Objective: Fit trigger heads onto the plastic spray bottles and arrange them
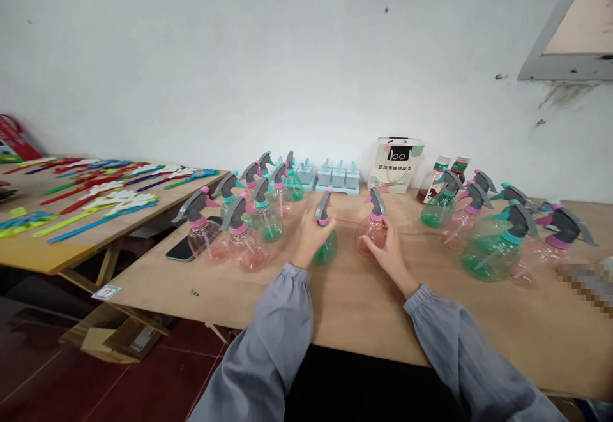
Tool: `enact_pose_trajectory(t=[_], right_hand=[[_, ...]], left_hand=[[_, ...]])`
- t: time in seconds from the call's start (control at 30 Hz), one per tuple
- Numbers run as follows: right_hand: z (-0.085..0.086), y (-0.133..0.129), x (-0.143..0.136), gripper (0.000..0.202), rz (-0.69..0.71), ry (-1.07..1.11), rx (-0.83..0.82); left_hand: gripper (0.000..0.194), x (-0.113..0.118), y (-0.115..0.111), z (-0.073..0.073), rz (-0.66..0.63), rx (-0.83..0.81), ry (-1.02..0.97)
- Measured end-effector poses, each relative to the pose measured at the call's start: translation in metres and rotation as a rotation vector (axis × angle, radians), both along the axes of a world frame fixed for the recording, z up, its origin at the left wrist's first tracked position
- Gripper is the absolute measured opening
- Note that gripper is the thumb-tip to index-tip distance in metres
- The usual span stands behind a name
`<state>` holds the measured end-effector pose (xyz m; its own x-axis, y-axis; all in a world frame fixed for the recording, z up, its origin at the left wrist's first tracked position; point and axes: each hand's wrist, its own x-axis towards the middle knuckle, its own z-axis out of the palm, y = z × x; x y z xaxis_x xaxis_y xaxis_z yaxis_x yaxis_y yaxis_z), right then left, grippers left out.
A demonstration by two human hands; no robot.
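In the middle of the table stands a green spray bottle [326,251] with a grey and pink spray head, and my left hand [313,238] has its fingers wrapped round its neck and upper side. To the right, a pink spray bottle [371,232] stands upright, its right side gripped by my right hand [389,251], thumb across the front. The two bottles are a short gap apart. Left of my left hand several pink and green spray bottles [246,248] stand in a group. Another group of spray bottles [491,253] stands to the right.
A dark phone [181,249] lies beside the left group. Behind are light-blue popsicle moulds [338,178], a printed box [393,166] and two labelled bottles [435,180]. On the left table [90,243] lie several colourful flat strips. A cardboard box [129,339] sits below on the floor.
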<state>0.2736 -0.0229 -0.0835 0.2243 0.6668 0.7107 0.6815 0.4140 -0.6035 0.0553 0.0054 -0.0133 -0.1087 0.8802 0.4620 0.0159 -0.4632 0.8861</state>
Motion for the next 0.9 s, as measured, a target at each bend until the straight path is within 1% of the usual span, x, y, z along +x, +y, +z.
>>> enact_pose_trajectory(t=[0.1, 0.2, 0.27, 0.33, 0.37, 0.43, 0.5, 0.57, 0.63, 0.7, 0.77, 0.83, 0.9], right_hand=[[-0.001, 0.001, -0.001, 0.076, 0.007, 0.011, 0.009], [-0.001, 0.001, -0.001, 0.075, 0.011, 0.009, 0.013], [-0.002, 0.001, -0.001, 0.074, 0.008, 0.006, 0.007], [-0.002, 0.001, -0.001, 0.073, 0.006, 0.005, 0.0], [-0.002, 0.001, -0.001, 0.073, 0.006, 0.007, 0.0], [-0.003, 0.002, -0.001, 0.074, 0.007, 0.011, 0.005], [-0.003, 0.002, -0.002, 0.074, 0.007, 0.012, 0.005], [-0.003, 0.002, -0.002, 0.074, 0.005, 0.008, -0.003], [-0.002, 0.002, -0.002, 0.073, 0.0, 0.004, -0.004], [-0.002, 0.002, -0.003, 0.073, -0.008, 0.004, 0.002], [-0.002, 0.001, -0.003, 0.072, -0.007, 0.003, 0.004], [-0.002, 0.0, -0.004, 0.071, 0.005, 0.002, -0.004], [-0.003, -0.002, -0.006, 0.07, 0.014, 0.006, -0.014]], left_hand=[[0.035, 0.007, 0.003, -0.007, 0.091, 0.05, 0.105], [0.053, 0.007, 0.0, -0.012, 0.171, 0.086, 0.124], [0.071, 0.002, -0.008, -0.017, 0.219, 0.098, 0.169], [0.085, -0.005, -0.02, -0.023, 0.254, 0.066, 0.288], [0.087, -0.008, -0.026, -0.027, 0.266, 0.039, 0.369], [0.08, -0.012, -0.033, -0.033, 0.292, -0.02, 0.542], [0.068, -0.012, -0.027, -0.034, 0.324, -0.09, 0.693], [0.062, -0.01, -0.007, -0.027, 0.358, -0.155, 0.801], [0.06, -0.007, 0.025, -0.015, 0.39, -0.183, 0.86], [0.056, -0.005, 0.061, -0.003, 0.384, -0.17, 0.868], [0.055, -0.004, 0.093, 0.005, 0.353, -0.214, 0.798], [0.055, -0.003, 0.119, 0.008, 0.335, -0.238, 0.759], [0.057, 0.0, 0.138, 0.006, 0.333, -0.241, 0.732]])
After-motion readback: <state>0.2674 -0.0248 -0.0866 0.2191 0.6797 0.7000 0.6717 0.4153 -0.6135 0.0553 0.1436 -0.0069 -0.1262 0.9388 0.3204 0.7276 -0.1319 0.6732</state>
